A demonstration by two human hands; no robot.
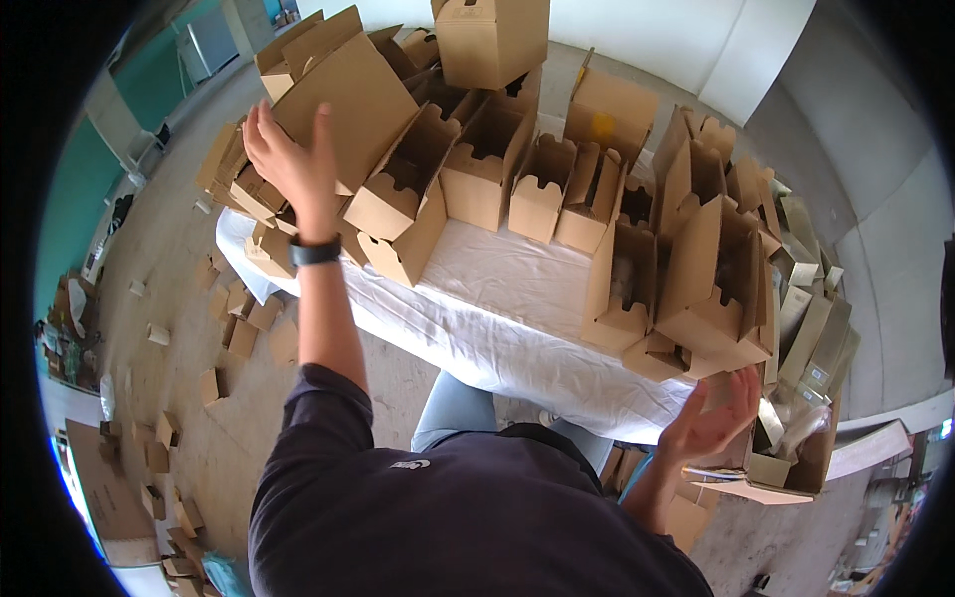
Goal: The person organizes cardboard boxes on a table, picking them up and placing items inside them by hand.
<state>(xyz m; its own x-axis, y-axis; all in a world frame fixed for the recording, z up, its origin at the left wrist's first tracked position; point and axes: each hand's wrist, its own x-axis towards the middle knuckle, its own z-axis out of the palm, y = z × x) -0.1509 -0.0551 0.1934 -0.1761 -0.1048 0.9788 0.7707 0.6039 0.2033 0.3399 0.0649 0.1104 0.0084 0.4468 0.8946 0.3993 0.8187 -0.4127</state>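
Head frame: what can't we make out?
Head view, whether the left hand touches the tilted box: the hand itself covers it.
Head view, bottom of the large front-right box: its walls and shadow.
Head view, under the white cloth: covered.
Head view, far-left clutter: too small.

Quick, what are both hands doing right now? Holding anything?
Left hand: open, at a big brown rectangular cardboard box; whether it's gripping can't be told.
Right hand: open, loosely curved, nothing visibly held.
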